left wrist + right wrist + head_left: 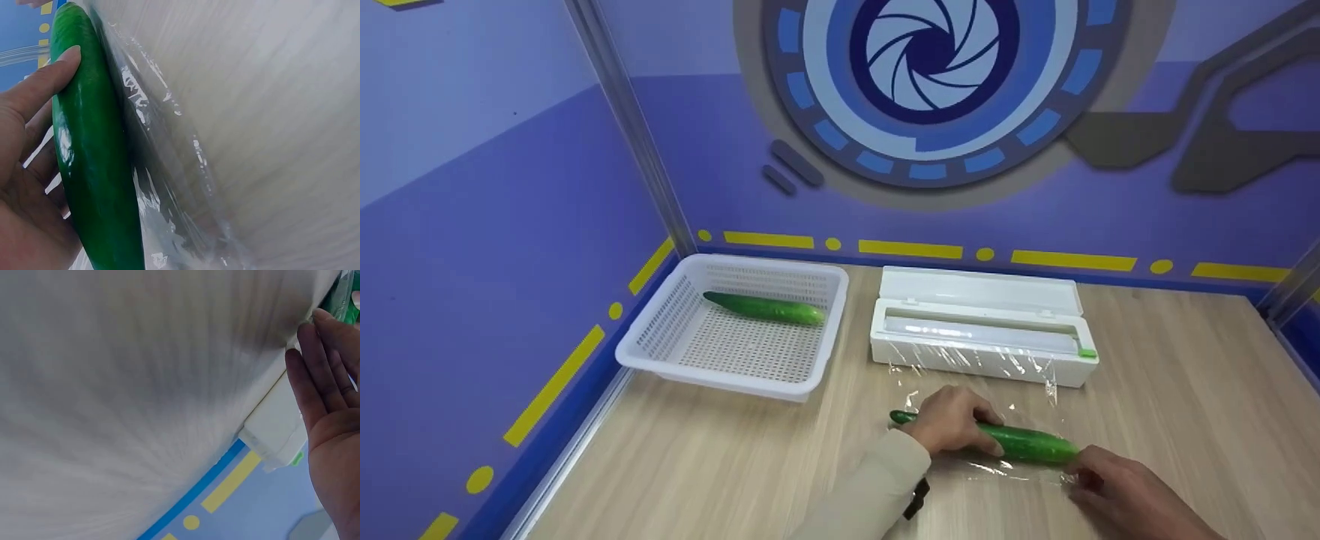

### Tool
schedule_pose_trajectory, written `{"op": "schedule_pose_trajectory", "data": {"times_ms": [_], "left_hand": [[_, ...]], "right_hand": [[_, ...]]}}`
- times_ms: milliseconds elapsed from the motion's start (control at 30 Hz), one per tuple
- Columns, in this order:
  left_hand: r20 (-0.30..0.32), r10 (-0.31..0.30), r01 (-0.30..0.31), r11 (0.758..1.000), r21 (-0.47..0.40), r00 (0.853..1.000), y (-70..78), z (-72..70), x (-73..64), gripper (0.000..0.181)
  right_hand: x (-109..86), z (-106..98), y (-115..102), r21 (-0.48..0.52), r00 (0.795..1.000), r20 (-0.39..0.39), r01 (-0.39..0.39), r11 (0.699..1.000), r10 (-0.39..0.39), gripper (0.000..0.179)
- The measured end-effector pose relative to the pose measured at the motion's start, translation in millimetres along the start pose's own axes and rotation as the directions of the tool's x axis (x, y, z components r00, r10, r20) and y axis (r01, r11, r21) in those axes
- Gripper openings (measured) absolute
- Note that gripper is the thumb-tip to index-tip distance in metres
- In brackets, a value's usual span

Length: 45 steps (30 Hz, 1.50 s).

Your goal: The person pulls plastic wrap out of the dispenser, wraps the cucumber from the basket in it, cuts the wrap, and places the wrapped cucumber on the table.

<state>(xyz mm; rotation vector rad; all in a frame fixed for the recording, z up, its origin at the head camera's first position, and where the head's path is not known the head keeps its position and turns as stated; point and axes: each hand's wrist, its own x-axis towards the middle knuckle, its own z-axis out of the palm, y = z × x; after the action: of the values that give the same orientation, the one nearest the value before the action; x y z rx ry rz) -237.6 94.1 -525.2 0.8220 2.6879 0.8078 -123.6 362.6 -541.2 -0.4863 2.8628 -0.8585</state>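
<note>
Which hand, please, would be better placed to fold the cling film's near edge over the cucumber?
Probably the right hand: it appears to pinch the cling film near its right corner, beside the cucumber's tip. The left hand is occupied, holding the cucumber on the film.

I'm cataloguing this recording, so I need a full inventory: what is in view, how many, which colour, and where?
Walls: at least two, blue-purple with yellow marks, left and back.
Metal posts: two, grey, at the wall corners.
Table: one, wood-toned, before the back wall.
Basket: one, white, table's left side.
Loose cucumber: one, green, in the basket.
Film box: one, white, open, right of the basket.
Film roll: one, whitish, inside the box.
Clear film: one sheet, see-through, box to held cucumber.
Held cucumber: one, green, before the box.
Sleeve: one, beige, left arm.
Left hand: one, gripping the held cucumber.
Right hand: one, at that cucumber's right end.
</note>
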Motion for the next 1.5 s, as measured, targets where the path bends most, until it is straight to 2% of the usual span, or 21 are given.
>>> {"op": "schedule_pose_trajectory", "data": {"times_ms": [167,367,500,567,633,733,800,967,1067,1133,1167,1267,1367,1500], "left_hand": [[0.002,-0.010,0.010,1.000,-0.012,1.000,0.8,0.6,0.3,0.035],[0.006,-0.004,0.005,0.998,-0.058,1.000,1.1,2.7,0.8,0.035],[0.011,-0.006,0.007,0.997,-0.074,1.000,0.6,3.8,1.7,0.034],[0.019,-0.011,0.013,0.996,-0.087,1.000,0.0,3.9,1.7,0.034],[0.025,-0.013,0.015,0.995,-0.100,1.000,-0.4,3.8,1.3,0.034],[0.033,-0.006,0.009,0.994,-0.113,0.999,-0.5,3.0,1.2,0.033],[0.030,0.012,-0.009,0.995,-0.100,0.999,-0.2,2.2,1.5,0.033],[0.030,0.042,-0.040,0.997,-0.058,0.999,0.6,-0.2,2.5,0.033],[0.038,0.037,-0.035,0.997,-0.063,0.999,0.9,-2.1,2.7,0.033],[0.045,0.039,-0.036,0.997,-0.063,0.998,0.8,-2.8,2.7,0.033],[0.046,0.042,-0.039,0.997,-0.060,0.998,0.7,-3.0,2.8,0.033],[0.053,0.046,-0.042,0.997,-0.062,0.998,0.0,-2.8,2.8,0.033],[0.052,0.043,-0.039,0.997,-0.070,0.998,-0.8,-2.6,2.5,0.033],[0.054,0.038,-0.033,0.995,-0.090,0.998,-2.0,-2.5,1.3,0.033]], "right_hand": [[-3.9,6,2,-0.153,0.988,-0.126,0.072,0.986,-0.092,0.022],[-7.9,5,4,-0.233,0.967,-0.198,0.114,0.966,-0.162,0.029],[-10.3,4,6,-0.215,0.972,-0.198,0.080,0.973,-0.124,0.035],[-12.2,4,8,-0.186,0.974,-0.186,0.092,0.978,-0.126,0.036],[-14.5,3,11,-0.169,0.971,-0.183,0.122,0.978,-0.153,0.037],[-17.8,-1,18,-0.186,0.948,-0.205,0.206,0.961,-0.243,0.041],[-19.2,-7,22,-0.185,0.942,-0.202,0.231,0.955,-0.267,0.043],[-17.3,-22,24,-0.168,0.976,-0.148,0.133,0.977,-0.158,0.037],[-11.9,-26,25,-0.190,0.976,-0.168,0.105,0.976,-0.138,0.034],[-7.0,-26,27,-0.201,0.960,-0.217,0.133,0.970,-0.177,0.036],[-3.7,-25,28,-0.213,0.945,-0.250,0.161,0.964,-0.213,0.038],[7.7,-21,34,-0.238,0.888,-0.328,0.252,0.938,-0.322,0.042],[20.2,-17,38,-0.261,0.830,-0.373,0.335,0.905,-0.415,0.044],[34.3,-10,37,-0.235,0.789,-0.398,0.406,0.883,-0.469,0.045]]}}
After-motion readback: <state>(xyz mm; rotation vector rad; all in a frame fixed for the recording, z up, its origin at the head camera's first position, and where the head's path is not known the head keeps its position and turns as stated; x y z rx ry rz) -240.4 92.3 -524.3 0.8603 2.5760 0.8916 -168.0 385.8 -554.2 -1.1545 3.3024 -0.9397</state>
